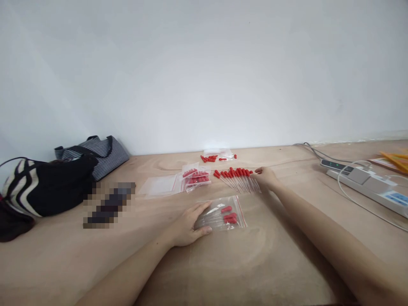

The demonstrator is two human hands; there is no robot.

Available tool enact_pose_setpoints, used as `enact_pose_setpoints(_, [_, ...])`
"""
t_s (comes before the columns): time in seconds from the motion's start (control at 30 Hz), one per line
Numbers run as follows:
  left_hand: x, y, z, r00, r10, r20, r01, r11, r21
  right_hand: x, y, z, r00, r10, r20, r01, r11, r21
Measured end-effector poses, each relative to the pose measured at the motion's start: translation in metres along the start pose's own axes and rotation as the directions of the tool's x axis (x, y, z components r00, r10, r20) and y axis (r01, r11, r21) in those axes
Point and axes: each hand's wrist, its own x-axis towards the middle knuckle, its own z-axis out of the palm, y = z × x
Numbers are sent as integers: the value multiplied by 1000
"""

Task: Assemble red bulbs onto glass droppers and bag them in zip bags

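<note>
My left hand (193, 223) grips the left end of a clear zip-lock bag (210, 223), thumb along the near edge and fingers along the far edge. Inside that bag lie a few droppers with red rubber bulbs (230, 218). My right hand (266, 177) is at the right end of a row of clear droppers (240, 183) with red bulbs, laid side by side on the table. Its fingers are apart, with the tips by the last bulb; no dropper shows lifted in them.
Behind my left hand lie filled bags of red-bulbed droppers (197, 175) and flat zip-lock bags (157, 185). Loose red bulbs (208, 158) are near the wall. A power strip (379, 189) with cables is at right; a black bag (63, 187) and striped bag (111, 157) are at left.
</note>
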Motion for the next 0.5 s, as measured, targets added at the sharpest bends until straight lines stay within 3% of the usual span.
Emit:
enact_pose_setpoints(0.23, [0,-3,2,1000,-1,8,1,1000,12,18,-13,21,997,76,29,-74,995,-63])
enact_pose_setpoints(0.5, [0,-9,5,1000,29,-9,-29,1000,11,17,-17,15,995,94,26,-95,994,61])
